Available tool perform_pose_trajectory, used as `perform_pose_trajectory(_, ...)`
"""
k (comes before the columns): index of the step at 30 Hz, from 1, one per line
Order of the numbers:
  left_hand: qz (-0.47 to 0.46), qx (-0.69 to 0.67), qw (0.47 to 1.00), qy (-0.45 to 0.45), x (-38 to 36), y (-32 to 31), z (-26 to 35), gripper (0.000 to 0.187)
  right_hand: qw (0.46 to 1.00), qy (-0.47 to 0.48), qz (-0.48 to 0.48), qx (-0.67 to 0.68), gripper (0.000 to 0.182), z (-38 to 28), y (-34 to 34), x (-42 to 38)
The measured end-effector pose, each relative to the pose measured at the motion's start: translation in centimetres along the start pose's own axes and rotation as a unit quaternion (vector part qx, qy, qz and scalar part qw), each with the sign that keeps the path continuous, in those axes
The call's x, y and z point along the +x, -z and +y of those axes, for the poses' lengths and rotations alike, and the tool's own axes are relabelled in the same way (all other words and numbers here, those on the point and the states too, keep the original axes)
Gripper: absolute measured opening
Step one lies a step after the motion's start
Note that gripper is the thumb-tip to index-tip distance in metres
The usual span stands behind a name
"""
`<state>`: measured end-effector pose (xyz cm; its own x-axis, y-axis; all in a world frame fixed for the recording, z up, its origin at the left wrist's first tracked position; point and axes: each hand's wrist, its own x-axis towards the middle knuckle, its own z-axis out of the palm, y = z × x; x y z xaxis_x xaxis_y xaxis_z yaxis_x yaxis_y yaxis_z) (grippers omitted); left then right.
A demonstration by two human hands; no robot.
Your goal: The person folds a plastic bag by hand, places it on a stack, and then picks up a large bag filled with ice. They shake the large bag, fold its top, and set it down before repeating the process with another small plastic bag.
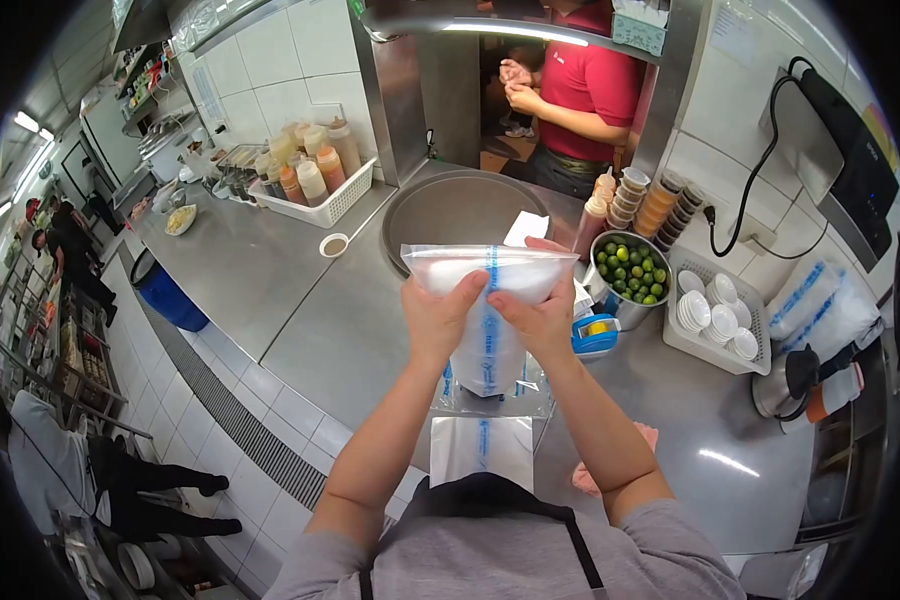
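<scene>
I hold a clear plastic bag [488, 345] with a blue printed stripe over the steel counter. My left hand [440, 310] grips its left upper side and my right hand [538, 315] its right, thumbs pressed on the front. Something white shows inside near the top; I cannot make out what it is. Below my hands lie more flat plastic bags [460, 450] with the same blue print. Behind the held bag are a round brown tray [455, 205] and a white slip of paper [527, 228]. A blue tape dispenser [595, 337] stands close to my right hand.
To the right stand a metal pot of green limes [632, 270], a basket of small white cups [718, 325] and stacked sauce tubs [658, 208]. A basket of squeeze bottles [315, 180] and a sauce cup [334, 245] sit left. A co-worker in red [590, 80] stands beyond the opening.
</scene>
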<state>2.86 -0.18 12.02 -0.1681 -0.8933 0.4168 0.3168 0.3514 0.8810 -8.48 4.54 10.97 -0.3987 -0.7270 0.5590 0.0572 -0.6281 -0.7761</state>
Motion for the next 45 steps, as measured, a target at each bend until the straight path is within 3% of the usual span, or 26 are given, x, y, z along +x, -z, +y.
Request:
perform_pose_trajectory(22,0.012,-0.079,0.997,0.004,-0.8,0.3,-2.5,0.042,0.999,-0.003,-0.033,0.014,0.073,1.6,0.8,-0.6)
perform_pose_trajectory(25,-0.028,-0.114,0.993,0.007,-1.0,0.9,-4.2,0.052,0.997,0.005,-0.038,0.065,0.079,1.9,0.4,-0.7)
perform_pose_trajectory(27,-0.076,-0.160,0.984,0.023,-1.5,1.2,-5.5,0.071,0.993,-0.003,-0.050,0.103,0.088,3.3,0.8,-1.3)
perform_pose_trajectory(28,-0.072,-0.165,0.984,0.015,-1.8,1.7,-6.7,0.071,0.993,0.001,-0.059,0.100,0.088,4.2,1.3,-1.9)
perform_pose_trajectory(31,-0.166,-0.119,0.978,0.040,-2.9,2.9,-9.4,0.095,0.994,-0.054,-0.084,0.043,0.097,6.2,2.9,-3.4)
perform_pose_trajectory(34,-0.167,-0.088,0.982,0.015,-4.2,3.7,-12.1,0.096,0.989,-0.068,-0.075,0.107,0.098,6.8,3.4,-4.8)
perform_pose_trajectory(37,-0.172,0.008,0.985,-0.031,-5.1,4.3,-12.9,0.095,0.992,-0.056,-0.115,0.003,0.097,8.6,4.6,-6.0)
perform_pose_trajectory(42,-0.190,0.010,0.981,0.036,-5.6,5.3,-14.7,0.090,0.986,-0.106,-0.081,-0.096,0.086,11.3,5.8,-8.0)
perform_pose_trajectory(44,-0.191,-0.003,0.980,0.050,-4.8,5.4,-14.9,0.091,0.990,-0.066,-0.061,-0.109,0.082,10.5,4.7,-7.2)
perform_pose_trajectory(45,-0.192,0.027,0.981,0.019,-4.4,5.6,-15.0,0.093,0.990,-0.074,-0.061,-0.105,0.082,11.1,4.6,-6.5)
